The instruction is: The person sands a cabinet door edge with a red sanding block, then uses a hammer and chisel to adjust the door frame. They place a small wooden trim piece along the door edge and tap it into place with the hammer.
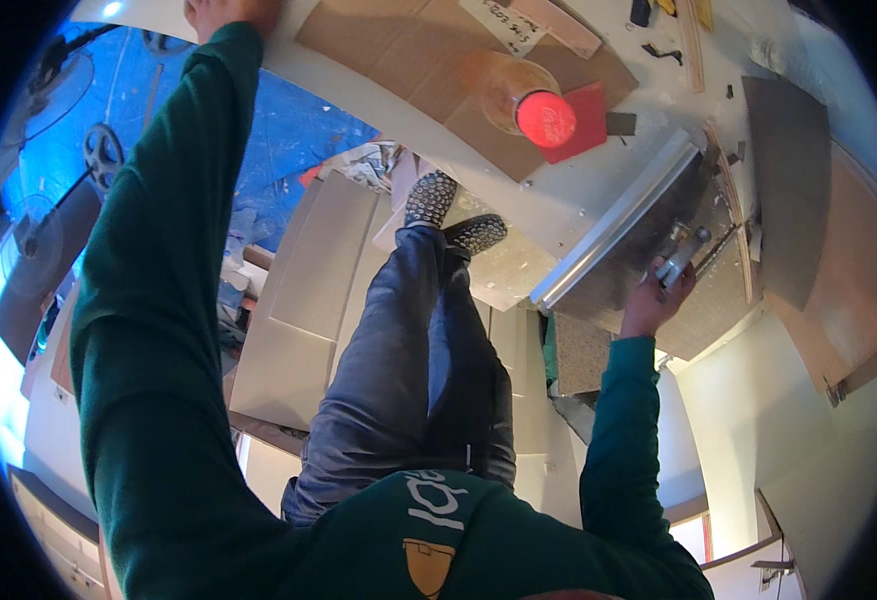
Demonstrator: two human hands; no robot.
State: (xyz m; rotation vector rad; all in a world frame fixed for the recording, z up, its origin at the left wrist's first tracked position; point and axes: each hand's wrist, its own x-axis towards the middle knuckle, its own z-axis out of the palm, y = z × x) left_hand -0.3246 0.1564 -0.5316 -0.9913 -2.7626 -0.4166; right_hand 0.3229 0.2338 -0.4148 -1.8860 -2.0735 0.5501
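Observation:
My left hand (234, 12) is at the top edge of the view, by the rim of the white worktop (569, 190). The frame cuts it off, so most of its fingers do not show. On the right, my right hand (654, 300) grips a silver metal piece with a rounded end (684, 258); its exact kind is hard to make out. It is over a brown board (614, 255), beside a long silver metal profile (619, 218). A thin wooden strip (731, 215) lies just beyond that hand.
A bottle with a red cap (546, 118) lies on brown cardboard (389, 50), beside a red piece (587, 122). Grey and brown sheets (789, 190) stand at the right. Blue sheeting (279, 120) and clutter cover the floor at left. Pale panels (309, 270) are beside my legs.

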